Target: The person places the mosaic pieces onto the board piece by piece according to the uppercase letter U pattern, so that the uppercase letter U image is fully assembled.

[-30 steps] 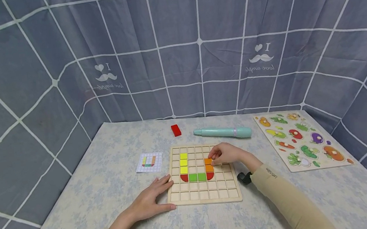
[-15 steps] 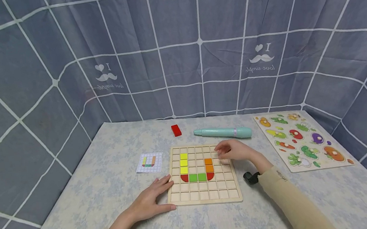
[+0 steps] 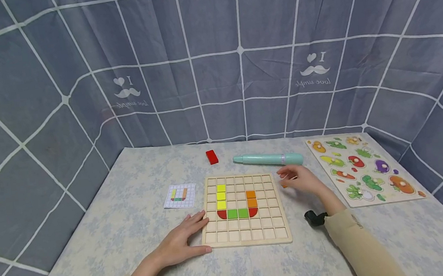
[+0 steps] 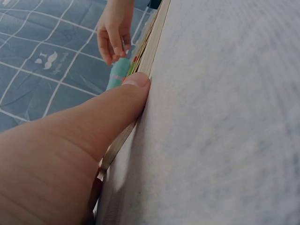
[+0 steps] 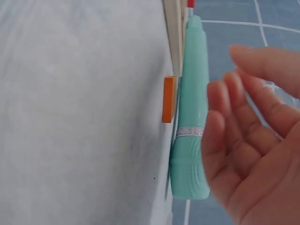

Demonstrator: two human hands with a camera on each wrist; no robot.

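Observation:
A wooden grid board lies flat on the table. Three yellow tiles, two green tiles, two orange tiles and two rounded red pieces form a U in its cells. My left hand rests against the board's left side, fingers extended, thumb at its near corner. Right of the board my right hand hovers over a loose orange tile. Its fingers are bent and parted, apart from that tile in the right wrist view. In the head view they mostly hide it.
A printed pattern card lies left of the board. Behind the board are a red block and a teal pen-shaped tube. At the right is a vegetable puzzle board. A tiled-pattern curtain hangs at the back.
My right hand has left an orange tile in the board's grid and moved right, past the board's edge, to the loose orange tile. My left hand stays in place.

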